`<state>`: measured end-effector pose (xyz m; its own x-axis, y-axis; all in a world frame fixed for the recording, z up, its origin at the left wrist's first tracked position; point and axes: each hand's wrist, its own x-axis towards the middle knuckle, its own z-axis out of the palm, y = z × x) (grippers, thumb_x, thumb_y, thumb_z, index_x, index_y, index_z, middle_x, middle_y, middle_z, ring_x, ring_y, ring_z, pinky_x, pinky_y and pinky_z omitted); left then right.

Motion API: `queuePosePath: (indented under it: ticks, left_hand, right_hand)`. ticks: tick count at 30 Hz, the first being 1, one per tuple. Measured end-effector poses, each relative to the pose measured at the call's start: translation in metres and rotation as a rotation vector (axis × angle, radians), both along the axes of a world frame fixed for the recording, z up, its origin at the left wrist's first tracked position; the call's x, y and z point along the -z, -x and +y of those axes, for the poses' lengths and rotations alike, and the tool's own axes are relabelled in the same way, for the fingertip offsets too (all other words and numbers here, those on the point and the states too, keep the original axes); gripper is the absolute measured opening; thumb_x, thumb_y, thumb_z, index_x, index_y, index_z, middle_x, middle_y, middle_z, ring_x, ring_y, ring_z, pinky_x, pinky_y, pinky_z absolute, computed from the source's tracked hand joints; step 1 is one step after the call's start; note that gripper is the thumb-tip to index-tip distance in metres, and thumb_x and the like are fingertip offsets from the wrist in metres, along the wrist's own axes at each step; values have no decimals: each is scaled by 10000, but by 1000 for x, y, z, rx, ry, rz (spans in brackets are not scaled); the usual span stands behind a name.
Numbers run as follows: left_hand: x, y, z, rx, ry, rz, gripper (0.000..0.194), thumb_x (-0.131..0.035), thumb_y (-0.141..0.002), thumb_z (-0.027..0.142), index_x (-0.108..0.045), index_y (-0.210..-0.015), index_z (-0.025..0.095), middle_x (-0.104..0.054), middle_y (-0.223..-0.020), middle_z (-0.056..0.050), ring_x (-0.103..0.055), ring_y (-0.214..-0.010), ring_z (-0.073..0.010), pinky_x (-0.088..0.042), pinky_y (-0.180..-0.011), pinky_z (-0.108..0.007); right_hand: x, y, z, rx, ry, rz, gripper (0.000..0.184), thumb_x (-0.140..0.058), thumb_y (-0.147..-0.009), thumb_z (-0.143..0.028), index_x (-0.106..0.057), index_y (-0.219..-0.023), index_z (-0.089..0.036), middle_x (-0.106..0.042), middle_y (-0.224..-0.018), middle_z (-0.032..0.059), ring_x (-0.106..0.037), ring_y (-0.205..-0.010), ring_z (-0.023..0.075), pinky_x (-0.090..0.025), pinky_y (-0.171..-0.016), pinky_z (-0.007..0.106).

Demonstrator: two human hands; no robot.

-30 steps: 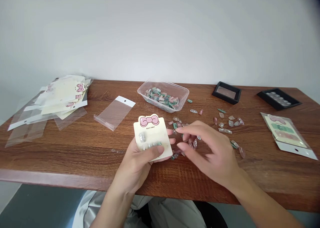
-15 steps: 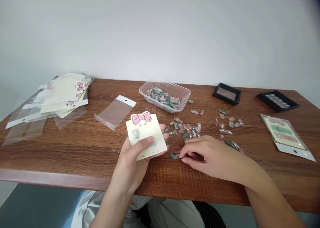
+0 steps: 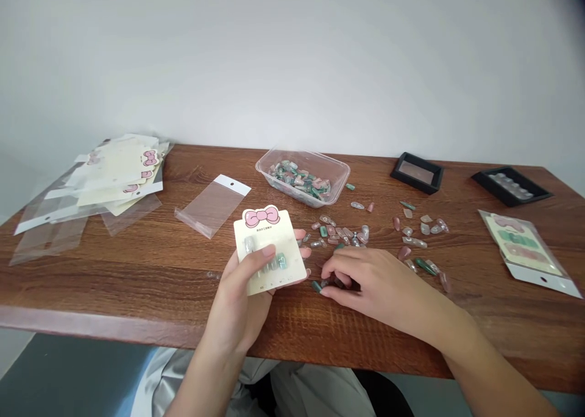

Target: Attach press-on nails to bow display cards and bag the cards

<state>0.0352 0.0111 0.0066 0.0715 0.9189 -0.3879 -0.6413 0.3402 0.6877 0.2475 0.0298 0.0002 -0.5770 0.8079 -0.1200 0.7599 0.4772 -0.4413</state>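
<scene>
Held in my left hand (image 3: 249, 283) is a cream display card (image 3: 286, 231) topped by a pink bow. The thumb lies across the card's face, with the fingers behind it. Several clear and green press-on nails (image 3: 282, 261) are on the card, partly covered by the thumb. My right hand (image 3: 370, 283) rests low over the tabletop, thumb and index finger pinched around a small press-on nail (image 3: 325, 283) that is mostly hidden. Beside these fingertips lies a dark green nail (image 3: 317, 287). Loose pink, green and clear nails (image 3: 347, 233) are scattered just beyond the hand.
A clear plastic tub (image 3: 340, 176) of nails stands at the back. To the left are an empty clear sleeve (image 3: 212, 206) and a stack of cards and sleeves (image 3: 109, 173). Rightward sit two black frames (image 3: 417, 172) (image 3: 512, 185) and a packed card (image 3: 525, 243).
My left thumb has shifted up and left on the card, uncovering more of the nails there. My right hand has slid slightly left, its fingertips now beside the dark green nail.
</scene>
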Motion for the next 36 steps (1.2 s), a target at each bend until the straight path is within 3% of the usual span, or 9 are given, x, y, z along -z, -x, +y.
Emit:
queuePosePath:
  ticks: [9,16,21,26,31,36]
  left_hand:
    - [2,1,0,-17,1,-38,581,-676,-843,204,-541,-1406,158,-761,-1175,-137,-734,-1036,-334,-586,-894,-439]
    - [-3,0,0,-23,10,-15,611,-666,-846,209,-503,-1433,161,-759,-1173,-140,-735,-1031,-336,-595,-866,-429]
    - [-4,0,0,-27,23,-12,616,-692,-833,228,-518,-1420,159,-761,-1176,-139,-737,-1023,-337,-597,-866,-420]
    - [-3,0,0,-22,12,-15,601,-685,-842,231,-527,-1417,160,-764,-1170,-134,-733,-1038,-329,-594,-876,-412]
    - [-3,1,0,-10,3,-6,594,-671,-846,222,-529,-1421,169,-758,-1189,-137,-731,-1042,-332,-594,-872,-417]
    - [-2,2,0,-14,-1,-15,599,-652,-840,191,-524,-1424,154,-750,-1206,-148,-730,-1039,-340,-592,-873,-436]
  right_hand:
    - [-2,-3,-2,-72,6,33,184,-569,-907,-89,-633,-920,-261,-623,-859,-51,-560,-754,134,-365,-680,276]
    - [-6,-6,0,21,-16,-1,44,-661,-897,-221,-623,-898,-243,-601,-813,-30,-570,-748,161,-374,-667,285]
    - [-5,-8,3,37,-62,-17,87,-707,-886,-276,-647,-938,-241,-605,-802,-21,-588,-754,173,-391,-667,288]
    - [-5,-7,2,24,-93,-24,62,-688,-880,-229,-629,-862,-228,-597,-767,-20,-579,-724,170,-378,-631,283]
    - [-4,-4,1,-17,-111,-4,94,-600,-904,-144,-632,-894,-232,-609,-792,-15,-572,-730,164,-390,-658,291]
    - [-4,-7,1,0,-77,11,102,-623,-905,-179,-639,-981,-245,-607,-818,-18,-585,-770,172,-407,-690,300]
